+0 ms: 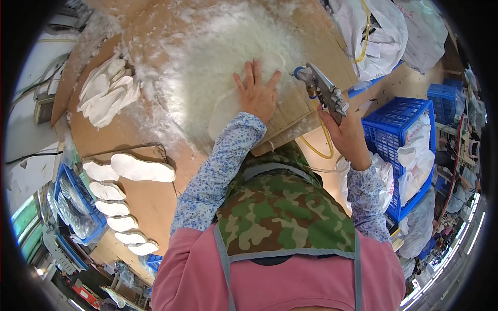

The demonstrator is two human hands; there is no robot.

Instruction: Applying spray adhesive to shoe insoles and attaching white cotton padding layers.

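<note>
My left hand [258, 96] lies with fingers spread on a pale foot-shaped piece [223, 115]. Its rounded ends show past the hand and wrist; the middle is hidden. Beneath it is a cardboard sheet [303, 106] coated in whitish, stringy residue. In my right hand [348, 137] is a metal spray gun [324, 87], fingers wrapped round its handle and its blue-tipped nozzle pointing left toward the piece. A yellow hose [328, 145] hangs from the gun. Both forearms wear blue flowered sleeves.
At left, several white foot-shaped pieces [142, 168] lie in a row on a brown board, with a loose pile [109, 88] beyond. Blue crates [397, 150] stand at right. White plastic bags [376, 31] sit at the far right beside the table edge.
</note>
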